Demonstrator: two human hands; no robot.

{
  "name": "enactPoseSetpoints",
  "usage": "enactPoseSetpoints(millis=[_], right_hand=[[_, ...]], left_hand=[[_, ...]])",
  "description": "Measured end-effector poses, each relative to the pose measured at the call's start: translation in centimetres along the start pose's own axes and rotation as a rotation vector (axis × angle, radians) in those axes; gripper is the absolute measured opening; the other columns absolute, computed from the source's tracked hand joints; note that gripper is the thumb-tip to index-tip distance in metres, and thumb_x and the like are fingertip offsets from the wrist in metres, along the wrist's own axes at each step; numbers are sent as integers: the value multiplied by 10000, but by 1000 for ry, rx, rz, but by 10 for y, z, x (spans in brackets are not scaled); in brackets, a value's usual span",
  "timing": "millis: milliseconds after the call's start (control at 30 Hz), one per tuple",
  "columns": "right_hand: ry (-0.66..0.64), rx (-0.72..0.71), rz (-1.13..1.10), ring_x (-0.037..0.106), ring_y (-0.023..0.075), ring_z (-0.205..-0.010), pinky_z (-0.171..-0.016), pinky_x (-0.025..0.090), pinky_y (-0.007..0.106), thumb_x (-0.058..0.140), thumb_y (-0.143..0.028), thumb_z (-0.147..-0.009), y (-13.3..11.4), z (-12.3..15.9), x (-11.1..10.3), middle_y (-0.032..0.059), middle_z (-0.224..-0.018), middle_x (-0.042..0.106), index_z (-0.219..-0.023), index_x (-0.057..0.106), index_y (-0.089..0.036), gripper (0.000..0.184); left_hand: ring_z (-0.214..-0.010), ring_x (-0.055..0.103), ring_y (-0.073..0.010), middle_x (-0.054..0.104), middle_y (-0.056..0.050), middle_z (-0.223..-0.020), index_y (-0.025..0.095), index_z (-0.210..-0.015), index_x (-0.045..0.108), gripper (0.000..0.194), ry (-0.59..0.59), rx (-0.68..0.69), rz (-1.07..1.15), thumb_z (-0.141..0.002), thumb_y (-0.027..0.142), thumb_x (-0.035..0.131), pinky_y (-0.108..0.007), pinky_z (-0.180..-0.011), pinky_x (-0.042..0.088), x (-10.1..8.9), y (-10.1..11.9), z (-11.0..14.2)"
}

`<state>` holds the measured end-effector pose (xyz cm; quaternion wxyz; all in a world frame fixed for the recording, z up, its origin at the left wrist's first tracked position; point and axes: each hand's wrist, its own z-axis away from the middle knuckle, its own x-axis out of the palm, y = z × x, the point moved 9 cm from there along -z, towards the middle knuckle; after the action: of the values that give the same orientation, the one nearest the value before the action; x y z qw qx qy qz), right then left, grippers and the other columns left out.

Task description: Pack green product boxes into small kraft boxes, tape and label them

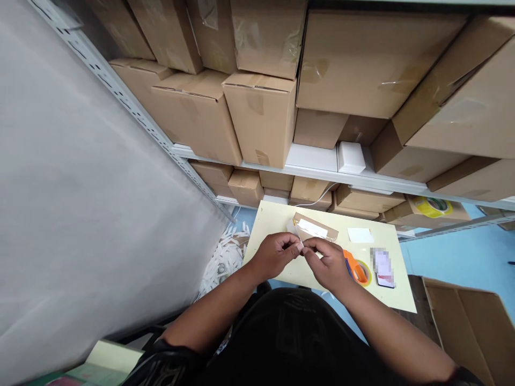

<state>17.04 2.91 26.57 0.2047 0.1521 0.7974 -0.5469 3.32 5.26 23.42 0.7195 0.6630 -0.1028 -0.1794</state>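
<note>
Head view: a small whitish piece (301, 242) is being pinched between the fingertips of the left hand (277, 253) and right hand (328, 264), above the middle of the table (267, 221). Towards the far edge a flat brown packet (331, 234) is lying, its white rectangle (313, 229) already in place; the pinched piece is not yet being released, and whether it is joined to the packet cannot be told. Matt card is being suggested by the packet, glossy film by its border. Near the near edge, a smooth orange dispenser (353, 264) is being partly covered by the right hand. Beyond the left edge, narrow white strips (225, 256) are lying heaped.
</note>
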Motion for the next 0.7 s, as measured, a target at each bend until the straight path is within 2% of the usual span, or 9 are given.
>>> enactPoseSetpoints(millis=[133,300,567,700], right_hand=[[-26,-42,48,657,167,-650,-654,525,293,627,-275,-938,2,-2,2,2,-737,724,-862,723,-253,125],[-66,-13,39,671,169,-670,-669,518,283,577,-223,-932,9,-4,4,4,-733,730,-823,712,-247,176],[-112,-1,-49,680,158,-697,-685,511,268,553,-177,-935,2,-5,5,-7,-759,730,-834,689,-242,182],[-116,5,-70,667,157,-686,-676,505,270,568,-184,-933,4,-6,2,-9,-748,719,-851,694,-242,162]], left_hand=[[-709,573,-150,660,1,-716,184,-798,717,253,-11,10,-77,-917,388,627,-247,-682,438,-2,2,0],[-739,576,-149,672,-7,-750,182,-800,715,266,-57,32,-128,-935,382,605,-250,-701,442,-1,6,0],[-716,561,-134,647,1,-729,164,-778,660,234,-100,19,74,-900,363,652,-248,-704,450,4,-3,-2],[-719,567,-135,655,-10,-741,157,-791,672,282,-136,51,83,-921,406,652,-249,-713,453,5,3,-4]])
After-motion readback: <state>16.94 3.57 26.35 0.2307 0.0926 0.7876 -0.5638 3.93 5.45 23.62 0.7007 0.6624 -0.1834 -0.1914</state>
